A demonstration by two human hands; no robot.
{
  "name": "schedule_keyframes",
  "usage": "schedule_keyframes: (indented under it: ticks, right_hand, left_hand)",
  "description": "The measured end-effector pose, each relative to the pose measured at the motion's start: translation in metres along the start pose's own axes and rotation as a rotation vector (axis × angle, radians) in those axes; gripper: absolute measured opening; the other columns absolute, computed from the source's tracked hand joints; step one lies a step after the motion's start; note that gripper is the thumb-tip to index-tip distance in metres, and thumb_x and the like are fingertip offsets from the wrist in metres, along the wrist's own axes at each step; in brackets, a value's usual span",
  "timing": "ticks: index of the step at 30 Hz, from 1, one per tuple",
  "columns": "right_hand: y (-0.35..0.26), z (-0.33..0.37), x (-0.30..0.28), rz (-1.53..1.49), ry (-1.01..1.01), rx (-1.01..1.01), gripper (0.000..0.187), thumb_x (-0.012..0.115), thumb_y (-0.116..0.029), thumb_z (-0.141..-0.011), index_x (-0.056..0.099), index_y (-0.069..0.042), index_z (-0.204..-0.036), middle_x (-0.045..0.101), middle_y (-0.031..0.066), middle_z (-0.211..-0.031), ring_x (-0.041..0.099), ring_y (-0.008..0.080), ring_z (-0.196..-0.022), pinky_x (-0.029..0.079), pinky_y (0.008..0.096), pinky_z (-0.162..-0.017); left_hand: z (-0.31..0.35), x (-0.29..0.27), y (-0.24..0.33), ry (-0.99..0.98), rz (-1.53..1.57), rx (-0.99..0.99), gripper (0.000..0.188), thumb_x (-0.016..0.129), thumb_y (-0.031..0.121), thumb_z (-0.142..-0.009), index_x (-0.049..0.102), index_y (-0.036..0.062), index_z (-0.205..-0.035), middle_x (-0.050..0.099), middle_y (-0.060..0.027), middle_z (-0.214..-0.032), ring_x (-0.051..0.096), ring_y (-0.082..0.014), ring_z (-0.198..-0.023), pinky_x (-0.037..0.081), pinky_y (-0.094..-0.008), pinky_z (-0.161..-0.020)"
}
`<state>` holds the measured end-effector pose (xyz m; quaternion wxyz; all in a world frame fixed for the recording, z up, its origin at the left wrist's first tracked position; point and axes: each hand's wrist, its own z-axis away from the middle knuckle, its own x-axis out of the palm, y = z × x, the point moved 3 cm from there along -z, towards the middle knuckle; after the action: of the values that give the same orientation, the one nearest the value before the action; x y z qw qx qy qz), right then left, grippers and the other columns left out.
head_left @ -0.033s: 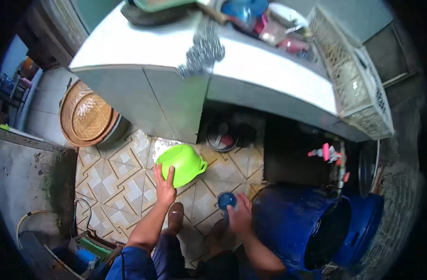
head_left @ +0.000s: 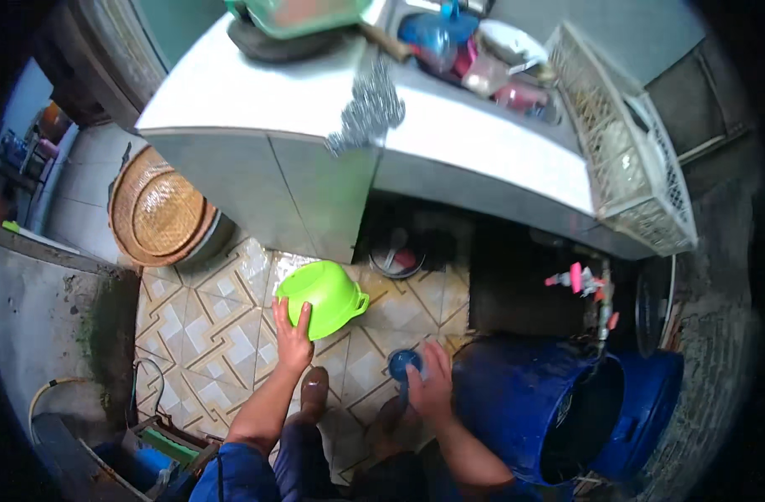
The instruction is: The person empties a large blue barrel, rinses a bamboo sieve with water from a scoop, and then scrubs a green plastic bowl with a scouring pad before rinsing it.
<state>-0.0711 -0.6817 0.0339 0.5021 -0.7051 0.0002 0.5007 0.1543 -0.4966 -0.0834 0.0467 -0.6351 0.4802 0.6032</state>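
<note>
My left hand (head_left: 293,341) grips the near side of a lime-green plastic basin (head_left: 325,291). The basin is tipped on its side, with its underside toward the upper left and a looped handle at its right. Its inside is hidden from me. In my right hand (head_left: 432,386) is a small round blue dipper (head_left: 401,363), held over the tiled floor beside the blue drum. My thumb lies over its rim, and a short blue handle shows below it. Between the basin and the dipper there is a gap.
A large blue drum (head_left: 516,402) lies open-mouthed at the right, by a pipe with a pink tap (head_left: 575,278). Ahead, a white counter (head_left: 483,138) carries dishes and a plastic crate (head_left: 621,159). Woven trays (head_left: 158,213) lean at the left. A pot (head_left: 396,261) sits under the counter.
The view has shifted slightly, so the counter sits a little lower in the picture. Both hands keep their holds.
</note>
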Motion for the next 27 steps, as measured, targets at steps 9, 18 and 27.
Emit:
schedule_keyframes:
  ticks: [9,18,27]
  right_hand:
    - [-0.269,-0.240,-0.065,0.145,0.194,-0.587,0.068,0.068,-0.037,-0.084,0.042,-0.013,-0.142,0.032,0.0323,-0.143,0.034,0.0477,-0.129,0.030,0.0499,-0.108]
    - [-0.299,-0.213,-0.062,0.253,-0.013,-0.490,0.031,0.054,-0.002,-0.077,0.056,-0.006,-0.108,0.058,0.0230,-0.098,0.057,0.0404,-0.092,0.047,0.0472,-0.081]
    - [-0.331,-0.049,0.013,-0.046,-0.533,-0.460,0.033,0.065,-0.015,-0.083,0.059,-0.003,-0.113,0.062,0.0187,-0.103,0.057,0.0359,-0.104,0.045,0.0410,-0.090]
  left_hand:
    - [-0.032,-0.158,-0.012,0.307,0.287,-0.571,0.081,0.052,-0.001,-0.083,0.009,0.0076,-0.152,0.020,-0.0212,-0.152,0.023,-0.0388,-0.139,0.021,-0.0441,-0.114]
    - [-0.007,-0.194,-0.022,0.046,1.901,-0.917,0.064,0.053,0.018,-0.084,0.028,0.0157,-0.144,0.047,-0.0121,-0.135,0.049,-0.0313,-0.122,0.042,-0.0465,-0.101]
    - [-0.044,-0.270,0.085,0.146,1.571,-0.619,0.068,0.051,0.018,-0.095,0.016,0.0162,-0.152,0.032,-0.0143,-0.147,0.036,-0.0263,-0.132,0.031,-0.0378,-0.109]
